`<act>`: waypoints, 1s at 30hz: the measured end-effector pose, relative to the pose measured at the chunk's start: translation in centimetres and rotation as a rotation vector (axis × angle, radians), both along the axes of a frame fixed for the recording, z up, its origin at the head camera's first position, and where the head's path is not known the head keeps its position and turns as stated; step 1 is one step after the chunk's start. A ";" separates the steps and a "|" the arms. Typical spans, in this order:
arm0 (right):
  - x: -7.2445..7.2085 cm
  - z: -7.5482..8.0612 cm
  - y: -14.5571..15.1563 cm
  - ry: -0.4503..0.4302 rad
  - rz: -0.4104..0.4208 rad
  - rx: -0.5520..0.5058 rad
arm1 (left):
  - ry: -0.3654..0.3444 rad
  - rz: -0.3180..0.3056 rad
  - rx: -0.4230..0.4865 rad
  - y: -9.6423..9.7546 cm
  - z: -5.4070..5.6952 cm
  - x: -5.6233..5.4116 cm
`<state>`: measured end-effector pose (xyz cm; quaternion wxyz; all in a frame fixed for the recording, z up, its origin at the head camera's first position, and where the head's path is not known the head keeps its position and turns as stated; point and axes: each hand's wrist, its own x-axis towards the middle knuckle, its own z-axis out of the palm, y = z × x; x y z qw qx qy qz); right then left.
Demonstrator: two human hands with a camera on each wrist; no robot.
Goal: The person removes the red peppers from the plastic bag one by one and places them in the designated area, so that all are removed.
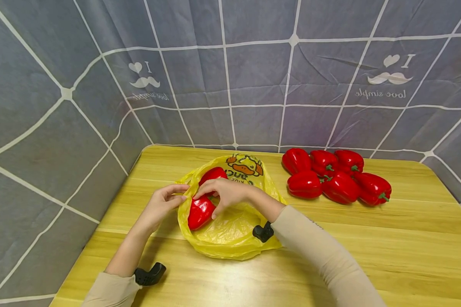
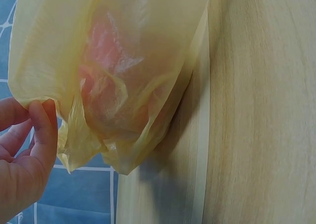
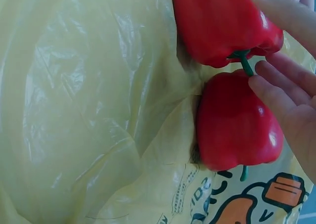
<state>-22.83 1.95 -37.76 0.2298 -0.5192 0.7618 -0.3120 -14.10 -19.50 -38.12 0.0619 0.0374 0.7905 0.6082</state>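
A yellow plastic bag [image 1: 230, 249] with a printed duck lies on the table, its mouth spread open toward me. My left hand [image 1: 159, 211] pinches the bag's left rim between thumb and fingertips, clearer in the left wrist view. Inside the bag are two red bell peppers. My right hand [image 1: 230, 192] reaches in and grips the nearer bell pepper [image 1: 199, 215], thumb on one side and fingers on the other, by its green stem. Just behind it, the second bell pepper [image 3: 239, 125] sits near the duck print, partly hidden by the hand in the head view.
Several more red bell peppers [image 1: 342, 187] lie in two rows on the wooden table [image 1: 415, 238], right of the bag. A grey cloth [image 1: 257, 81] with white lines hangs behind the table and along its left side. Black wrist mounts [image 1: 150, 274] sit at both cuffs.
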 end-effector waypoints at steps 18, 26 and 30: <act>0.2 -0.7 -0.2 0.117 -0.024 -0.035 | 0.010 0.000 0.015 -0.1 -0.6 -0.1; 0.3 -0.9 -0.4 0.140 -0.003 -0.017 | 0.015 -0.005 0.019 -0.2 -0.7 -0.1; 0.4 -0.9 -0.3 0.140 -0.018 -0.020 | 0.015 -0.004 0.020 -0.2 -0.8 -0.1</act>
